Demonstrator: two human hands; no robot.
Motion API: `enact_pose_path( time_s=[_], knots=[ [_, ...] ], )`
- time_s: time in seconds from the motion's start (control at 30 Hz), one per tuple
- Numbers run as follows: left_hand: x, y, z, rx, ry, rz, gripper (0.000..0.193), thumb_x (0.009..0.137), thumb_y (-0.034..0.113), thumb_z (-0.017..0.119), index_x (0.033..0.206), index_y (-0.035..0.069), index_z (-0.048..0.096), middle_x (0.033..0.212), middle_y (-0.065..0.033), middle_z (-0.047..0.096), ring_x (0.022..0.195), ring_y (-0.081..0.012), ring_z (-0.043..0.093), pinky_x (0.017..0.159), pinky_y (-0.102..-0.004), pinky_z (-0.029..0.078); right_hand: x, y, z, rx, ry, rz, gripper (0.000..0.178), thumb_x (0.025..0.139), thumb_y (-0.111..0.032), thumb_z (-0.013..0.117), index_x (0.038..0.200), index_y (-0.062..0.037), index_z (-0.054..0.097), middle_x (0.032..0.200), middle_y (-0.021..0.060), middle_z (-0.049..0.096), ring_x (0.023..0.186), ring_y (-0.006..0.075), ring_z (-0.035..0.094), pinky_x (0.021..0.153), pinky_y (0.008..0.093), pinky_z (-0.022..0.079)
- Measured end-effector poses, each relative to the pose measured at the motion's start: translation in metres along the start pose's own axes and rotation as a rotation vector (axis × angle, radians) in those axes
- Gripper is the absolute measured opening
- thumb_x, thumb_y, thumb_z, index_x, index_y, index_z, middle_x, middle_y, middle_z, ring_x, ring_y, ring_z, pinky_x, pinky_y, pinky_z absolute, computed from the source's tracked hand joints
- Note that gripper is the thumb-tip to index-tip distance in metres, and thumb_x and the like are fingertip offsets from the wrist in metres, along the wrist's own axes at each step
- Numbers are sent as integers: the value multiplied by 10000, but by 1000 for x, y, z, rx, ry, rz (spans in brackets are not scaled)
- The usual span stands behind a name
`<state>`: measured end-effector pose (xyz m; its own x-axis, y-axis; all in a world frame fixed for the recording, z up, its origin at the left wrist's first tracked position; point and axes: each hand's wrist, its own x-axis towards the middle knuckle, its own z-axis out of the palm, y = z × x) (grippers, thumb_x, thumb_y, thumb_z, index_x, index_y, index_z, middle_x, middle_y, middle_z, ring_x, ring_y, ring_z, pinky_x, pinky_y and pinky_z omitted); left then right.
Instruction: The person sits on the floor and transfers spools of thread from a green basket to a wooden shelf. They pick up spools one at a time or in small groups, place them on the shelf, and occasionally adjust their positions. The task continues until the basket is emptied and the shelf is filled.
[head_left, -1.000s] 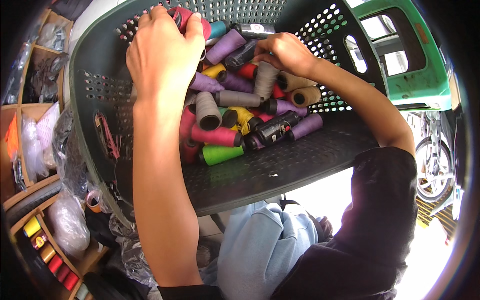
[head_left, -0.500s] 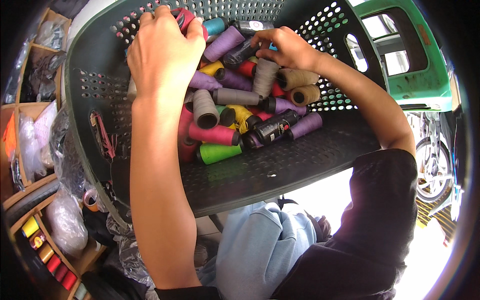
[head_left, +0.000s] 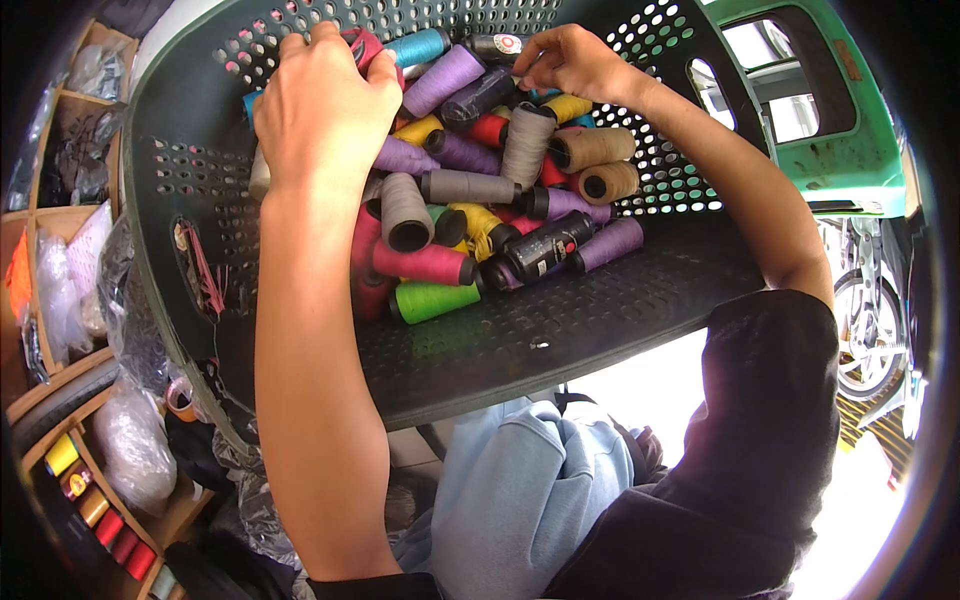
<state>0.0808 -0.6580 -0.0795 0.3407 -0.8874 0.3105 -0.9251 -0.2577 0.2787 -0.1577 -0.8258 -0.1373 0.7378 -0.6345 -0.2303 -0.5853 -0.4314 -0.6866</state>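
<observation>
A dark green perforated plastic basket [head_left: 590,335] holds a heap of thread spools in many colours. My left hand [head_left: 325,110] is closed around a dark red thread spool [head_left: 360,50] at the back left of the heap; most of its fingers are hidden behind the hand. At the back right, my right hand [head_left: 575,68] has thumb and fingertips pinched together beside a black spool [head_left: 478,95]. Whatever lies between them cannot be made out. Close by are a purple spool [head_left: 440,80], a blue spool [head_left: 417,46], a yellow spool [head_left: 568,107] and a grey spool [head_left: 527,147].
To the left, wooden shelves [head_left: 95,400] hold plastic bags [head_left: 135,440] and more spools. A green plastic chair [head_left: 850,150] stands beyond the basket on the right, with a bicycle wheel [head_left: 865,335] below it. Light blue cloth [head_left: 520,490] lies under the basket's near edge.
My right hand has lifted slightly, and a yellow spool now shows beneath it. My left hand stays at the dark red spool, tilted a little. The heap is nearly unchanged.
</observation>
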Motion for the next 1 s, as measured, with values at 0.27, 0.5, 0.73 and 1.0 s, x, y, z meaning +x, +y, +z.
enact_pose_path(
  time_s=[0.27,0.5,0.73,1.0],
  knots=[
    [0,2,2,55,-130,-75,541,902,398,661,1275,8,617,1232,-235,630,1104,-434,646,951,-503,517,0,1,-5,244,-74,165,320,960,-186,639,1195,31,653,1017,138,756,854,199,738,778,316,592],
    [-1,-3,10,116,-199,-70,564,910,396,661,1308,4,587,1261,-237,617,1123,-441,636,952,-509,516,1,22,-10,-14,-16,115,323,966,-274,635,1116,6,693,1029,168,749,891,248,744,802,366,594],
    [-4,-22,23,139,-280,-99,520,886,343,695,1265,1,592,1218,-223,639,1089,-394,673,921,-499,542,-13,27,-2,-759,-288,69,336,871,-273,706,1176,-132,711,1084,203,716,1067,356,681,910,433,542],
    [-7,-17,21,227,-540,-151,609,863,358,730,1313,-7,544,1259,-251,640,1175,-424,621,1005,-488,502,-12,44,23,-652,-346,171,628,797,-360,798,1345,-128,597,1164,167,704,1127,352,659,953,429,522]
  ],
)
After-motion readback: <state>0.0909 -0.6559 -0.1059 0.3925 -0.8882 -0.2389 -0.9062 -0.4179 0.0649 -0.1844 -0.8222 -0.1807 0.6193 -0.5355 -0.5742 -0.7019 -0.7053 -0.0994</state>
